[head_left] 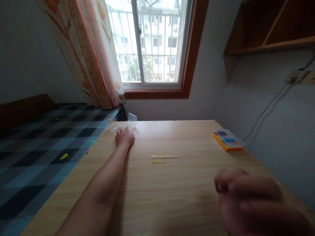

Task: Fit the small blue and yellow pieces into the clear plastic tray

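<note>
Right hand (256,200): nearest item, lower right, above the wooden table (187,137); fingers curled inward, heavily blurred — whether it is fully closed or gripping something cannot be told.

Small yellow pieces, two rows, mid-table, between the two hands and apart from both. Nearer row (158,162): deeper yellow, shorter. Farther row (164,157): paler, longer, parallel to the first; left ends roughly level.

Left hand (125,137): arm stretched forward, hand low at the table's far left, fingers bent and slightly apart; its grip, if any, cannot be told.

Orange case (226,139): near the right edge of the table, clear top, purple and blue contents visible.

Clear plastic container (132,117): far left corner, just beyond the left hand, one flat panel upright.

Surroundings: bed with checked cover (91,132), left; floral curtain (95,59); barred window (159,39) — buildings and greenery outside.
</note>
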{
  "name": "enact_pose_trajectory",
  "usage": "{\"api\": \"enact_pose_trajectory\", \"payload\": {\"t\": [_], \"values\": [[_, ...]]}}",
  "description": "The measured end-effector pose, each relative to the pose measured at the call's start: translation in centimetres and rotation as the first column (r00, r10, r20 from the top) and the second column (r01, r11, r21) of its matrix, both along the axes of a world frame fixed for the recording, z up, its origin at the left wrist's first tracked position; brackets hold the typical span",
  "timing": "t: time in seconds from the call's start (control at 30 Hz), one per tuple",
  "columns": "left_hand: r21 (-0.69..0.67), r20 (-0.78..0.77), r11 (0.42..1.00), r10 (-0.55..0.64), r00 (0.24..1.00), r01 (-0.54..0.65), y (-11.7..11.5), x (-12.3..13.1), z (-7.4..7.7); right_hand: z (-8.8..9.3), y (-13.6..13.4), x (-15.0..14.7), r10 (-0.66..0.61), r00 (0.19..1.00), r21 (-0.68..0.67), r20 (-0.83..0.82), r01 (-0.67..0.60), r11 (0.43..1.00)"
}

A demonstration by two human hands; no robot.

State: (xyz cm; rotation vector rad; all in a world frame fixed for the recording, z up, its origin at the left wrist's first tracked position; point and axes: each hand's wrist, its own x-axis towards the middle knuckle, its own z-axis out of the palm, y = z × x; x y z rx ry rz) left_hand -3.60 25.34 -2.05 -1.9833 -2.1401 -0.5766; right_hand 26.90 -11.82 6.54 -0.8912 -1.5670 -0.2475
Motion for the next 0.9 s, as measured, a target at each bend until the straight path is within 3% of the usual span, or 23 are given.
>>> {"api": "enact_pose_trajectory", "payload": {"t": [0.03,0.07,0.2,0.33,0.57,0.73,0.9], "values": [[0.000,0.002,1.000,-0.004,1.000,0.004,0.2,0.0,0.0,-0.3,2.2,0.0,0.014,0.989,0.148,-0.145,0.008,0.989],[-0.001,0.005,1.000,-0.008,1.000,0.008,0.4,-0.1,0.1,-0.7,4.2,0.0,0.034,0.982,0.162,-0.184,-0.004,0.987],[0.008,0.015,0.999,-0.036,0.999,0.036,0.9,-0.2,0.3,-3.0,9.0,0.6,-0.010,0.999,0.061,-0.053,0.013,0.998],[0.035,0.021,0.996,-0.078,0.997,0.077,1.0,-0.2,0.6,-4.5,9.3,0.6,0.027,0.993,-0.019,0.117,-0.025,0.999],[0.109,0.023,0.982,-0.159,0.987,0.155,0.3,0.3,1.4,-5.5,10.0,0.7,0.037,0.992,-0.074,0.125,-0.028,0.997],[0.201,0.034,0.954,-0.232,0.972,0.220,-2.6,1.1,2.1,-6.1,10.5,1.1,0.033,0.991,-0.090,0.127,-0.021,0.996],[0.274,0.020,0.898,-0.363,0.932,0.344,-8.8,2.8,2.8,-6.2,10.4,0.9,0.025,0.991,-0.078,0.132,-0.015,0.997]]}}
